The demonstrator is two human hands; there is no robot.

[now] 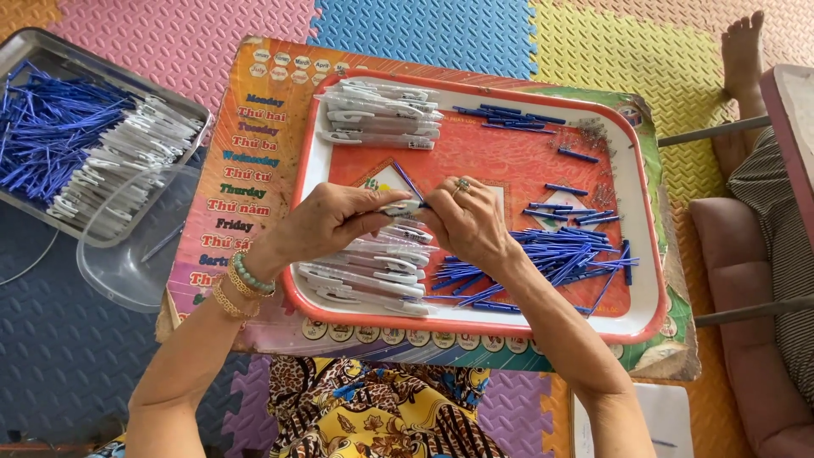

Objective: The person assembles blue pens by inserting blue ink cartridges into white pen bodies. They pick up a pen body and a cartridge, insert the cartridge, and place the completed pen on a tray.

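L hand [335, 219] + R hand [466, 222] both pinch white pen barrel [401, 207] over red-rimmed tray [475, 325] | tray on low printed board [246, 182] | foam puzzle-mat floor [424, 30] | metal tray [21, 51] w/ parts far left

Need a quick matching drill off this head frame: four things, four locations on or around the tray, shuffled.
1. metal tray
2. loose blue refills
3. stack of white pen bodies
4. clear plastic lid

A. red tray's top left corner
B. floor, far left
C. right half of the red tray
D. under the metal tray's near edge

Pairs: 1-B, 2-C, 3-A, 4-D
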